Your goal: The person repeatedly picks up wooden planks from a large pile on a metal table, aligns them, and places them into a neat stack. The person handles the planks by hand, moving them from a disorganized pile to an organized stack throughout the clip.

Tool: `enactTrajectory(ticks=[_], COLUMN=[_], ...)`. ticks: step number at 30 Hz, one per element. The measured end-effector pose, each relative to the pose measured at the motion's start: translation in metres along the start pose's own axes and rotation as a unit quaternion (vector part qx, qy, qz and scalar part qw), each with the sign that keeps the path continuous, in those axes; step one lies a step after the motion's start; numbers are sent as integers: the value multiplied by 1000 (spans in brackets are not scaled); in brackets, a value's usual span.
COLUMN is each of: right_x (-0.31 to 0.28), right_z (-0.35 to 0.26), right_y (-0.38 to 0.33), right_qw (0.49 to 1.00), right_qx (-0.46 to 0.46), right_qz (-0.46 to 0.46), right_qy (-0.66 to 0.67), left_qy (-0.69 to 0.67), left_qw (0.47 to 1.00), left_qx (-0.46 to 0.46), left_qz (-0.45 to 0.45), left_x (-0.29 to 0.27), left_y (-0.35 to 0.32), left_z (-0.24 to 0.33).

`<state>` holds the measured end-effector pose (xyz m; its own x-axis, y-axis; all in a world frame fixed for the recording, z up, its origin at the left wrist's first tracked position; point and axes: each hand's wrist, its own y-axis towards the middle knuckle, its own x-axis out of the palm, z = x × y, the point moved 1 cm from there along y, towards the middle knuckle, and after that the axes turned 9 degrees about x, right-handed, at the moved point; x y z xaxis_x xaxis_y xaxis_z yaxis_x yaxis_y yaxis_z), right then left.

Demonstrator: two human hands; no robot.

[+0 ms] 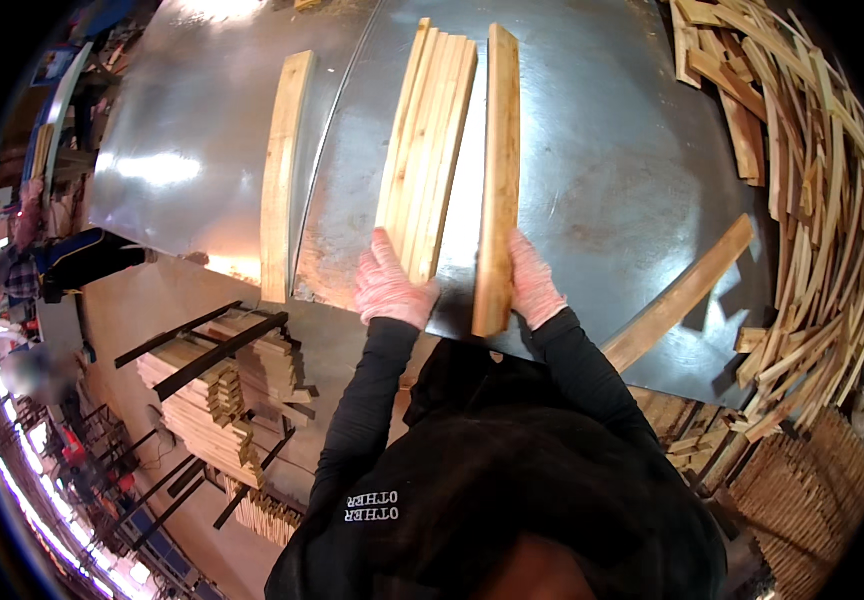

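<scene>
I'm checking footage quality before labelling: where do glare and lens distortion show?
Head view: white glare patches on the metal table, one near its left edge; head view: the lone plank at left looks bowed, probably by the fisheye lens, and the picture's corners go black.

Two lines of white capital lettering (372, 507) on black garment (512, 470).

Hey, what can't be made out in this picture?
Palms of left hand and right hand: head view, hidden by the hands' backs.
Metal table, far edge: head view, cut off by top edge.
Wood pile, lower strips: head view, covered by upper ones.
Background clutter, left: head view, blurred, small.
</scene>
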<state>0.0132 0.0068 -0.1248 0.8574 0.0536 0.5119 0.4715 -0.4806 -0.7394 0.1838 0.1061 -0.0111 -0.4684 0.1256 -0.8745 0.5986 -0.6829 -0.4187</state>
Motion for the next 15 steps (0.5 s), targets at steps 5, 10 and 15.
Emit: enactTrajectory(ticks=[5,10,15], right_x=[-6,-62,-52], right_z=[-95,-131,-124], right_y=[-71,-130,-132], right_qw=[934,978,986], right_qx=[60,18,-46], right_qz=[-260,-206,-129], right_qy=[239,6,-92], left_qy=[8,77,-19], left_qw=[995,994,956], left_qx=[72,50,193], left_qz=[70,63,218], left_x=[-16,-8,4], left_y=[2,5,-5], left_z=[-24,-22,1])
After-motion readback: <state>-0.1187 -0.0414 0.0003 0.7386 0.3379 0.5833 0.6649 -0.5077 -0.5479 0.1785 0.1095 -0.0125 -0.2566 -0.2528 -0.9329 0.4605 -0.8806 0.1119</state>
